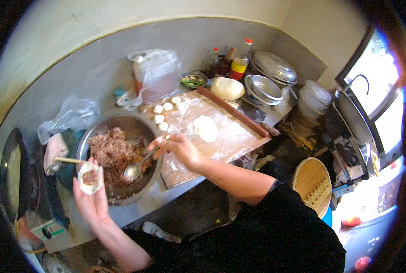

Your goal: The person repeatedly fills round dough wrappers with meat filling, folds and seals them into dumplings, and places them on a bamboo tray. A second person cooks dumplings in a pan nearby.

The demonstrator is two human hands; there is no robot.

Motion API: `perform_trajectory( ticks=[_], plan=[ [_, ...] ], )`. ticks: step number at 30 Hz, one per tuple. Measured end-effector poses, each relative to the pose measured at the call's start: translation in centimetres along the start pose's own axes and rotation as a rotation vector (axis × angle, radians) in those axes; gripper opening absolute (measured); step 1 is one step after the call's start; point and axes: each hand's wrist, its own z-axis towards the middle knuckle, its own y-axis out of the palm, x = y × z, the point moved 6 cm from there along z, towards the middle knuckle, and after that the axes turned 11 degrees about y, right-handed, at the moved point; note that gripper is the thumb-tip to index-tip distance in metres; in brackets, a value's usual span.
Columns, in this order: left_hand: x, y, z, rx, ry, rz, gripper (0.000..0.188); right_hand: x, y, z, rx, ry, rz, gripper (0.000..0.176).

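Observation:
My left hand, palm up, holds a round dough wrapper with a dab of meat filling on it. My right hand grips the handle of a metal spoon, whose bowl rests at the meat filling in a large steel basin. Beside the basin lies a floured wooden board. It bears a flat dough round, several small dough pieces and a long reddish rolling pin.
A big lump of dough sits behind the board, near metal bowls and bottles. Plastic bags stand by the wall. At right, a round wooden tray holds rows of dumplings. A wok is at far left.

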Motion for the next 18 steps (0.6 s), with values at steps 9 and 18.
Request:
perform_trajectory(
  ticks=[9, 18],
  plan=[
    [-4.4, -0.3, -1.0, -0.106, -0.13, -0.045, 0.05, -1.4, 0.0, -3.8, 0.201, -0.31, 0.113, 0.031],
    [-5.4, 2.3, -2.8, -0.191, -0.178, -0.016, 0.053, -4.4, 5.9, -7.9, 0.196, -0.957, -0.714, 0.025]
  ],
)
